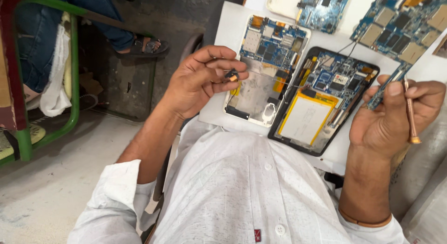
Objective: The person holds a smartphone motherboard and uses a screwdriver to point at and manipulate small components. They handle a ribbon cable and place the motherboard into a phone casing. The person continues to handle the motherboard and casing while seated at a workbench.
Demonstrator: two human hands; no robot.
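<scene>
Left hand (pixel 200 81) raised over the table's near-left corner, fingers curled, thumb and fingertips pinched on a small black component (pixel 231 75) with an orange spot; a thin wire (pixel 274 81) runs from it toward the opened tablets.

Right hand (pixel 391 116) over the table's near-right edge, closed on two things: a narrow blue circuit strip (pixel 386 88) sticking up past the fingers, and a copper-coloured screwdriver (pixel 411 113) held upright along the fingertips. Hands well apart, one at each side of the work.

White table (pixel 223 29) carries:
- opened tablet with white frame (pixel 265 67), blue board at its far end, bare metal plate below; near the left edge.
- opened tablet with black frame (pixel 321 99) just beside it to the right, a yellow-edged flat battery (pixel 305 118) toward the near edge.
- loose blue circuit board (pixel 405 25) at the far-right corner; a smaller one (pixel 323 8) on the far edge.

White shirt (pixel 242 188) fills the foreground. Off the table to the left: a green metal frame (pixel 74 76) and another person's sandalled foot (pixel 142 46).
</scene>
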